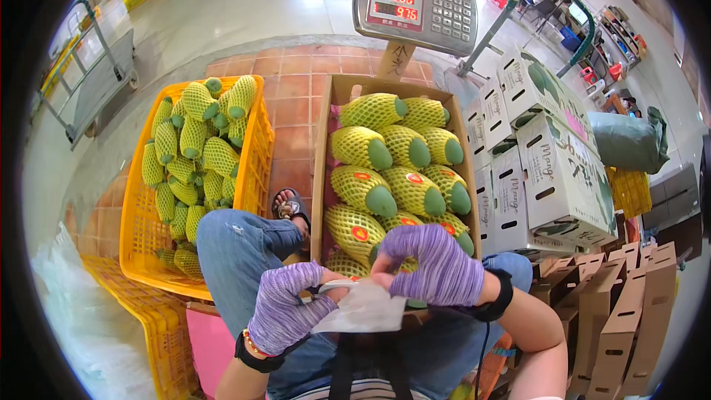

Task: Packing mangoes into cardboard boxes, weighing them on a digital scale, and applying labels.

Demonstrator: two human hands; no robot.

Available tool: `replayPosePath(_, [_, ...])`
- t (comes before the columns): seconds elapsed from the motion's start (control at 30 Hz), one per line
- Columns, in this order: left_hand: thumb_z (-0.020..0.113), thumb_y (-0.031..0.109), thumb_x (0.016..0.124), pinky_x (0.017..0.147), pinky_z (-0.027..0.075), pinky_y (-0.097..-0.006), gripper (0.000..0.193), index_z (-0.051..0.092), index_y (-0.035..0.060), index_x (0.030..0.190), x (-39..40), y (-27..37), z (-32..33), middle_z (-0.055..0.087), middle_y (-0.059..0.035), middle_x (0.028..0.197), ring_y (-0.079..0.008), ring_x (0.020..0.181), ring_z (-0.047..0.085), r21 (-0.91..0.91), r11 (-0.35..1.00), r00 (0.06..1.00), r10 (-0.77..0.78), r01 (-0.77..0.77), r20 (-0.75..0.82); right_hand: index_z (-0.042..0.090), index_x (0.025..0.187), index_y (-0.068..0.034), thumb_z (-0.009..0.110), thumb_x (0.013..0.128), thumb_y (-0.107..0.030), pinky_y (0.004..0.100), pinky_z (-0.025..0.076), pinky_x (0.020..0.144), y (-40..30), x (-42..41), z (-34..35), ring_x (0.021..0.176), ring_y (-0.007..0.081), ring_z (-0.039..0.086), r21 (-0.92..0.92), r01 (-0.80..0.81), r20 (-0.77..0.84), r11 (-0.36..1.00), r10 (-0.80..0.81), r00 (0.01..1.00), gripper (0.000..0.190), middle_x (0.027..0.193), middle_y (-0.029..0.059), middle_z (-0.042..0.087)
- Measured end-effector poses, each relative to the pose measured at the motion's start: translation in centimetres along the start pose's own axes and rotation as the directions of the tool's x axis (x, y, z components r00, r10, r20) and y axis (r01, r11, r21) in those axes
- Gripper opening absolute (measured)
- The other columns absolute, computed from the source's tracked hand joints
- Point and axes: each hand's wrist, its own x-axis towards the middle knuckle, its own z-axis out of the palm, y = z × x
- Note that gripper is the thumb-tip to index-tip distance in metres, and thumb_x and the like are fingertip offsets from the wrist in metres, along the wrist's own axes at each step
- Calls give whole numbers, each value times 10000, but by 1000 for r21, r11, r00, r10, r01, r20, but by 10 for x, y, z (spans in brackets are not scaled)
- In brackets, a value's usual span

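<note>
My left hand (300, 303), in a purple fingerless glove, holds a white translucent sheet (364, 308) that looks like sticker backing. My right hand (433, 272), gloved alike, has its thumb and fingers pinched at the sheet's upper edge; whether a sticker is between them is hidden. Below both hands lies an open cardboard box (328, 178) filled with rows of green mangoes (369, 111) in yellow foam nets. Several nearer mangoes (355, 233) bear round red stickers; the two rows at the far end show none. The box's near end is partly covered by my hands.
A yellow plastic crate (255, 150) of netted mangoes stands left. Beyond the box rises a scale's display (414, 8), lit. Printed mango cartons (561, 178) and a trolley handle (516, 0) are at the right, with folded brown cartons (627, 316) nearer. A grey cart (100, 78) stands far left.
</note>
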Motion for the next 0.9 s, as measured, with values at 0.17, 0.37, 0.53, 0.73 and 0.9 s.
replayPosePath(0.17, [728, 21, 763, 608, 492, -230, 159, 690, -6, 915, 1, 0, 0, 665, -59, 778, -94, 661, 611, -160, 969, 981, -191, 191, 19, 648, 729, -71, 690, 714, -160, 347, 484, 607, 12, 69, -40, 672, 202, 623, -561, -17, -332, 828, -206, 921, 99, 679, 63, 637])
replayPosePath(0.37, [721, 22, 776, 607, 488, -225, 167, 685, -19, 934, 3, -3, -1, 662, -58, 790, -86, 679, 603, -232, 950, 977, -212, 210, 17, 634, 779, -95, 630, 767, -277, 389, 476, 759, 42, 169, -44, 859, 277, 588, -993, -111, -118, 49, -175, 978, 183, 820, 118, 605])
replayPosePath(0.53, [726, 66, 765, 671, 504, -247, 183, 698, 6, 936, 4, -5, -8, 683, -91, 782, -119, 703, 647, -220, 942, 964, -264, 255, -12, 616, 700, -47, 635, 793, -231, 399, 480, 687, 13, 113, -25, 772, 297, 595, -804, 54, -144, 592, -283, 948, 208, 738, 118, 608])
replayPosePath(0.73, [752, 83, 746, 641, 487, -255, 189, 696, 10, 911, 7, -4, 0, 664, -82, 743, -112, 662, 621, -125, 986, 993, -116, 113, -19, 634, 743, -37, 731, 712, -130, 343, 474, 605, -11, 30, 6, 657, 269, 590, -239, 335, -34, 912, -352, 935, 138, 691, 112, 588])
replayPosePath(0.9, [788, 122, 715, 562, 461, -255, 202, 683, 10, 847, 3, -2, 5, 621, -67, 652, -116, 583, 587, -114, 983, 989, -147, 145, -11, 629, 738, -42, 727, 705, -102, 337, 473, 610, -9, 20, -4, 648, 261, 586, -110, 214, -134, 971, -228, 964, 120, 678, 103, 579])
